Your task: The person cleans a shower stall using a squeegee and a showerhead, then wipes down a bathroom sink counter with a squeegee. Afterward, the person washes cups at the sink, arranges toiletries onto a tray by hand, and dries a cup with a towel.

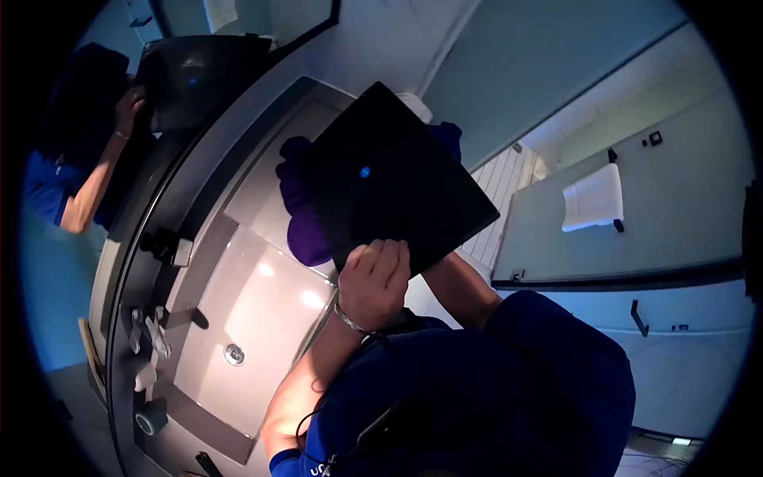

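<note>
My left hand (373, 282), with a bracelet at the wrist, is closed on the near edge of a flat, dark square panel (397, 187), its fingers lying over the top face. The panel is tilted corner-up in front of my chest, and a small blue spot shows on its face. My right forearm (461, 286) runs in under the panel, which hides my right hand. Folds of purple cloth (310, 237) stick out from behind the panel at the left, and a darker piece shows at its upper right.
Below left is a pale sink (262, 310) with a round metal drain (234, 354). A dark faucet (189, 318) and a small cup (151, 417) stand along the counter. The mirror (56, 302) reflects me. At right, a white towel (594, 199) hangs on a glass panel (683, 199).
</note>
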### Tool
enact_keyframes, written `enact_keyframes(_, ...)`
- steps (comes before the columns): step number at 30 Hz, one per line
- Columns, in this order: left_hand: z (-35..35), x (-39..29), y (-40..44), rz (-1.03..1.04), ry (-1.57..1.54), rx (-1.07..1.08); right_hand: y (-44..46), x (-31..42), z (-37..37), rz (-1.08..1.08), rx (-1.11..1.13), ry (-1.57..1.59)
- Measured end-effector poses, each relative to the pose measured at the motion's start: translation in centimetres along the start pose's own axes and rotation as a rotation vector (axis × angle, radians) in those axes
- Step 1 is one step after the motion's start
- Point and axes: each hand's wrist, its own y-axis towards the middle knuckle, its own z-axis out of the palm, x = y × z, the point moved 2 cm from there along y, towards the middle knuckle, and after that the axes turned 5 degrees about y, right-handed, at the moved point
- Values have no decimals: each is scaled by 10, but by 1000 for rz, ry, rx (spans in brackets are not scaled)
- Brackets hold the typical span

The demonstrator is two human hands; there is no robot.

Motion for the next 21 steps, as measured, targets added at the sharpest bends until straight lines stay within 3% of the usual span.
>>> enact_keyframes(11, -3, -6, 14, 105, -39, 135, -34, 18, -21, -45, -86, -106)
enact_keyframes(13, 1, -21, 21, 174, 86, 463, -51, 23, -28, -54, -121, -137)
enact_keyframes(14, 5, -25, 19, 200, 154, 294, -53, 24, -30, -61, -127, -148)
enact_keyframes(17, 6, -37, 12, 196, 200, 183, -73, 26, -39, -65, -168, -175)
enact_keyframes(21, 9, -40, 0, 116, 27, 120, -100, 26, -52, -63, -219, -211)
